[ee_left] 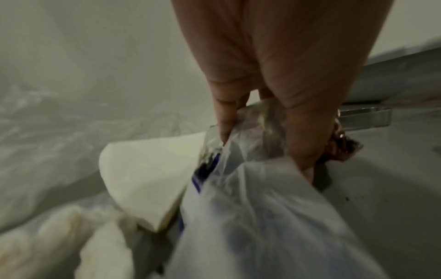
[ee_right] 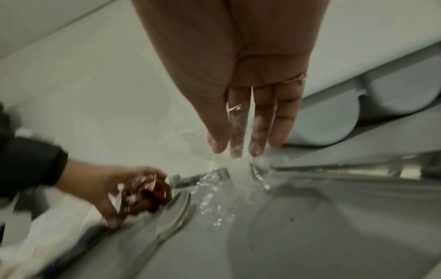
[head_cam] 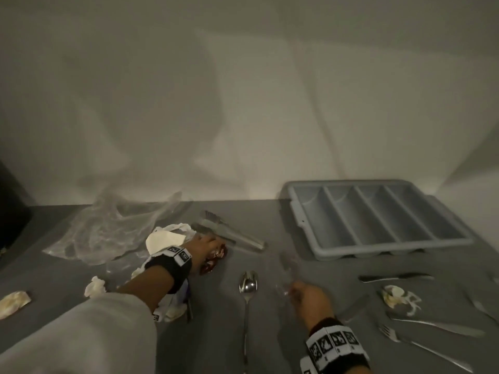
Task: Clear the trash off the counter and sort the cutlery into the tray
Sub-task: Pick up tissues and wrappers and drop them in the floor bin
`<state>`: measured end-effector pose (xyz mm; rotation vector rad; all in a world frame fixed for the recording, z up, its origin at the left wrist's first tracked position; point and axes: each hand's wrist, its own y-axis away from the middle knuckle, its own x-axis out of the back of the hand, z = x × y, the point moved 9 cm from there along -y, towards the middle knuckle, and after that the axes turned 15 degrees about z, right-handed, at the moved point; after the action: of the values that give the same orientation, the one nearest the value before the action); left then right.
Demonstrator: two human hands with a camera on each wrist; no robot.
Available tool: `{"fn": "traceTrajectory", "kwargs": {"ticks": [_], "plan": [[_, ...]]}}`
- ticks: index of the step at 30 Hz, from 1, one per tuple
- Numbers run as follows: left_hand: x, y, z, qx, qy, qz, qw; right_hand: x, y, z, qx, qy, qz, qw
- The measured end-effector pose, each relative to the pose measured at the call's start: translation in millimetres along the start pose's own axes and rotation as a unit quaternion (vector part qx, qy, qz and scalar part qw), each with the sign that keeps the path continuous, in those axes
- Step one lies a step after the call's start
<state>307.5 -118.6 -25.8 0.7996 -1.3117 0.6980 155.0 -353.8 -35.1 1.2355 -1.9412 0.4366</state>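
My left hand [head_cam: 208,247] [ee_left: 262,149] grips a bundle of trash: a white and blue plastic bag [ee_left: 262,217] and a shiny red foil wrapper [head_cam: 216,255] [ee_left: 339,149] [ee_right: 148,190]. It hovers beside the metal tongs [head_cam: 229,233] [ee_left: 365,117]. My right hand [head_cam: 299,290] [ee_right: 238,147] pinches a crinkled clear plastic film [head_cam: 286,265] [ee_right: 214,192], its fingers nearly straight. The grey cutlery tray [head_cam: 351,252] [ee_right: 381,105] sits at the back right with nothing in its slots. A long spoon [head_cam: 248,284] lies between my hands.
A knife [head_cam: 394,278], forks [head_cam: 421,344] and a spoon under a crumpled napkin [head_cam: 399,295] lie at the right. A large clear bag [head_cam: 108,230], white paper [head_cam: 164,240] and crumpled tissues [head_cam: 94,286] are on the left. The wall runs close behind.
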Motion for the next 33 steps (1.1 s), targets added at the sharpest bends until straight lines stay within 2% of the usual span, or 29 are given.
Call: {"fn": "traceTrajectory", "kwargs": {"ticks": [2,7,10,14,18,22,26,29,33], "plan": [[-3,-4,0,0.009,0.037,0.022,0.999,20,4,1,0.025,-0.053,0.041,0.997],[5,3,-3,0.059,0.126,0.119,0.983,76,25,30,0.024,-0.173,0.128,0.976],[31,13,4,0.099,0.211,0.203,0.951,114,44,50,0.023,-0.252,0.170,0.952],[77,24,57,0.069,0.292,0.270,0.915,166,76,94,-0.014,-0.353,0.209,0.912],[109,33,151,0.008,0.362,0.294,0.885,218,121,153,-0.049,-0.401,0.260,0.877],[115,33,268,-0.037,0.450,0.263,0.852,264,175,235,-0.099,-0.389,0.312,0.861],[88,46,407,-0.079,0.474,0.219,0.849,306,232,320,-0.142,-0.373,0.348,0.848],[52,63,508,-0.096,0.485,0.160,0.854,329,275,381,-0.181,-0.348,0.358,0.848],[1,86,616,-0.117,0.482,0.084,0.864,347,330,446,-0.226,-0.333,0.367,0.839]]}}
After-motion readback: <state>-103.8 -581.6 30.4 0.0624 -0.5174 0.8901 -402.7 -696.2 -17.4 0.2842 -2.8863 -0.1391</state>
